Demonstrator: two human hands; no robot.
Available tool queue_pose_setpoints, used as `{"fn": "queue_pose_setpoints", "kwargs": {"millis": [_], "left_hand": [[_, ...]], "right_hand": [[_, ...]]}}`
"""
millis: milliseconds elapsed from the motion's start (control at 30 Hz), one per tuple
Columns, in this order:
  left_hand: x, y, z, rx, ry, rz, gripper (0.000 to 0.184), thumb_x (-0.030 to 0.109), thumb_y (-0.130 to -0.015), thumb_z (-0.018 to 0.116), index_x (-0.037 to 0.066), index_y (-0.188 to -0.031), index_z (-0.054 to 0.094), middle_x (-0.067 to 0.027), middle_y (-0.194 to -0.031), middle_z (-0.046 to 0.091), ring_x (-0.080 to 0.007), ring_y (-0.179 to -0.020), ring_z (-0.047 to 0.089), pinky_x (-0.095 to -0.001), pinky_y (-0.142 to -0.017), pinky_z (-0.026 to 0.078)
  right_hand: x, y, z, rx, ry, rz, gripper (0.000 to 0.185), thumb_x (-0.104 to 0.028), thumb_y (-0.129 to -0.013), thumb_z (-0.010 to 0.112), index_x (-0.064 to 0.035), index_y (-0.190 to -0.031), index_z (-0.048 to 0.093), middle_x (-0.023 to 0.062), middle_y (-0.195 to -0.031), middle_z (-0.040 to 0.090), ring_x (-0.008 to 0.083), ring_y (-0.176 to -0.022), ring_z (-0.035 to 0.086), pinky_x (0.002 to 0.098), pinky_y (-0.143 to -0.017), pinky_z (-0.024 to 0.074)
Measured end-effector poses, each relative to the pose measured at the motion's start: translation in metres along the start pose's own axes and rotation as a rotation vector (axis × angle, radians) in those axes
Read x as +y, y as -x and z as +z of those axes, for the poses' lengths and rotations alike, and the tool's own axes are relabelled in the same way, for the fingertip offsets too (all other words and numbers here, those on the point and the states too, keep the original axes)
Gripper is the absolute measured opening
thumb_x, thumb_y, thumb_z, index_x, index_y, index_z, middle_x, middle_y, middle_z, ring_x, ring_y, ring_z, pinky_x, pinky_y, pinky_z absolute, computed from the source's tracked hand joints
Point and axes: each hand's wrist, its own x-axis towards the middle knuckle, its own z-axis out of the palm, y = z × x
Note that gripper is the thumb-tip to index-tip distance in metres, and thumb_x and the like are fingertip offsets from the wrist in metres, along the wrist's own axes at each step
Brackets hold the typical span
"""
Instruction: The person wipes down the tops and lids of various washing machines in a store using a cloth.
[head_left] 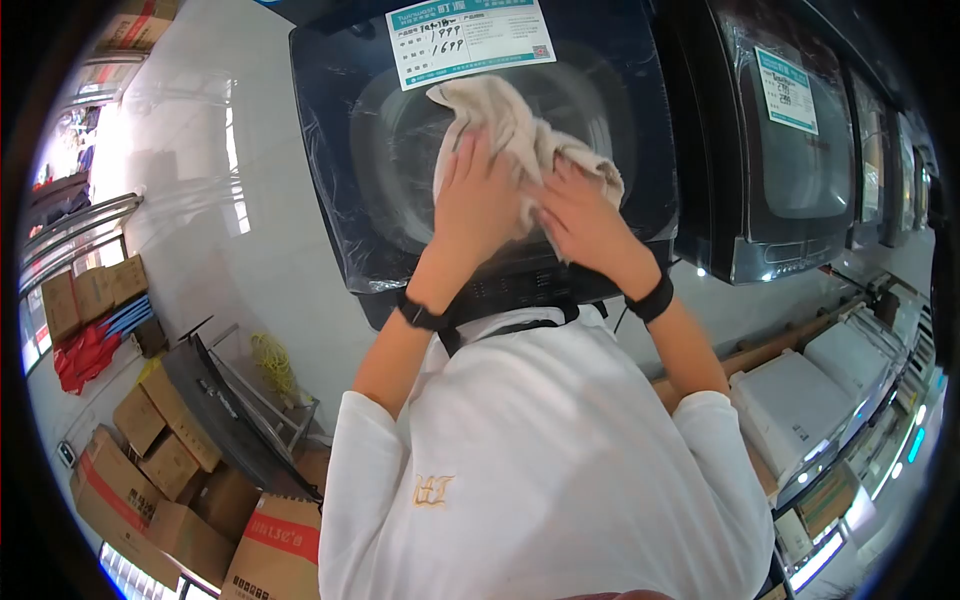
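Observation:
A beige cloth (pixel 490 105) lies bunched on the lid of a dark top-loading washing machine (pixel 335 190), which is wrapped in clear plastic film. My left hand (pixel 478 200) is on the cloth's left part, its fingers laid over the folds and holding it. Close beside it, my right hand (pixel 585 218) grips the cloth's right part with bent fingers. Both hands look slightly blurred. A white and teal price sheet (pixel 470 40) with handwritten numbers rests on the machine's lid just beyond the cloth. Part of the cloth is hidden beneath my hands.
Another dark washing machine (pixel 740 130) with a price sheet (pixel 786 90) stands to the right. White appliances (pixel 795 415) line the lower right. At the lower left are cardboard boxes (pixel 125 490), a dark flat panel (pixel 225 410) and a metal stand (pixel 300 420) with yellow cord (pixel 275 365).

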Motion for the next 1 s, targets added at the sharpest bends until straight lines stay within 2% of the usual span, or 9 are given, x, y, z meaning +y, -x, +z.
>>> {"fn": "queue_pose_setpoints", "kwargs": {"millis": [33,167,200,300,433,600,700,900,1000], "left_hand": [[-0.004,0.02,0.007,-0.006,-0.023,-0.012,0.051,0.027,-0.099,0.06,0.0,-0.142,0.059,-0.0266,-0.165,0.038,-0.0444,-0.153,0.036,-0.0543,-0.124,0.033],[-0.008,0.078,-0.011,-0.094,-0.034,-0.097,0.053,0.028,-0.099,0.061,0.002,-0.146,0.058,-0.0254,-0.169,0.032,-0.0447,-0.155,0.033,-0.0563,-0.124,0.032],[-0.01,0.083,-0.013,-0.145,-0.026,-0.132,0.055,0.027,-0.1,0.062,0.003,-0.149,0.056,-0.0283,-0.169,0.029,-0.0487,-0.155,0.031,-0.0578,-0.124,0.031],[-0.016,0.071,-0.013,-0.13,-0.037,-0.099,0.057,0.028,-0.1,0.062,0.003,-0.151,0.053,-0.0325,-0.167,0.029,-0.0535,-0.153,0.03,-0.0581,-0.124,0.032],[-0.053,0.009,-0.005,-0.003,-0.056,-0.113,0.062,0.033,-0.101,0.062,0.003,-0.154,0.05,-0.0355,-0.165,0.029,-0.0575,-0.151,0.031,-0.0594,-0.123,0.033],[-0.054,0.002,0.022,0.221,-0.206,-0.161,0.067,0.033,-0.1,0.066,0.004,-0.157,0.047,-0.0358,-0.165,0.029,-0.0567,-0.151,0.032,-0.059,-0.122,0.034],[-0.03,0.052,0.016,0.125,-0.21,-0.237,0.071,0.031,-0.097,0.069,0.003,-0.157,0.045,-0.0356,-0.166,0.027,-0.0563,-0.151,0.031,-0.0589,-0.122,0.034],[-0.023,0.114,-0.009,0.023,-0.05,-0.372,0.07,0.032,-0.097,0.07,0.0,-0.155,0.046,-0.0328,-0.167,0.027,-0.053,-0.153,0.031,-0.0603,-0.122,0.034],[-0.055,0.096,-0.008,0.14,-0.117,-0.39,0.068,0.034,-0.099,0.067,-0.001,-0.154,0.047,-0.0322,-0.165,0.032,-0.0518,-0.152,0.034,-0.0574,-0.122,0.035]], "right_hand": [[-0.003,0.013,0.003,0.002,-0.022,-0.02,0.04,-0.008,-0.097,0.061,-0.0057,-0.136,0.067,0.018,-0.141,0.061,0.0491,-0.141,0.049,0.0504,-0.124,0.0344],[-0.007,0.054,-0.009,-0.225,-0.215,0.12,0.04,-0.006,-0.097,0.059,-0.0074,-0.136,0.068,0.0146,-0.16,0.051,0.0471,-0.149,0.042,0.05,-0.121,0.0385],[0.0,0.053,-0.016,-0.288,-0.177,0.125,0.041,-0.005,-0.098,0.057,-0.009,-0.137,0.068,0.0118,-0.167,0.044,0.0458,-0.152,0.041,0.0504,-0.121,0.0396],[0.032,0.024,-0.021,-0.124,0.044,0.036,0.034,-0.007,-0.096,0.061,-0.0088,-0.129,0.071,0.0122,-0.155,0.057,0.0422,-0.144,0.051,0.047,-0.11,0.0499],[0.079,-0.046,-0.023,-0.049,0.135,-0.13,0.05,-0.01,-0.094,0.062,-0.0141,-0.144,0.063,0.0137,-0.161,0.05,0.0469,-0.148,0.043,0.0549,-0.12,0.0378],[0.033,-0.058,0.023,-0.13,0.359,-0.217,0.079,-0.028,-0.088,0.075,-0.0172,-0.16,0.044,0.0246,-0.166,0.035,0.0526,-0.151,0.033,0.0732,-0.119,0.0241],[-0.004,-0.026,0.032,-0.208,0.22,-0.247,0.077,-0.028,-0.089,0.074,-0.0176,-0.159,0.046,0.0243,-0.166,0.034,0.0516,-0.152,0.032,0.0721,-0.119,0.024],[-0.003,-0.035,0.026,-0.399,0.255,-0.293,0.074,-0.03,-0.093,0.07,-0.0273,-0.162,0.043,0.0137,-0.173,0.029,0.0497,-0.155,0.026,0.0739,-0.12,0.0195],[0.005,-0.082,0.039,-0.288,0.394,-0.412,0.07,-0.039,-0.098,0.064,-0.0321,-0.163,0.042,0.0106,-0.174,0.028,0.0488,-0.157,0.023,0.0771,-0.119,0.0149]]}}
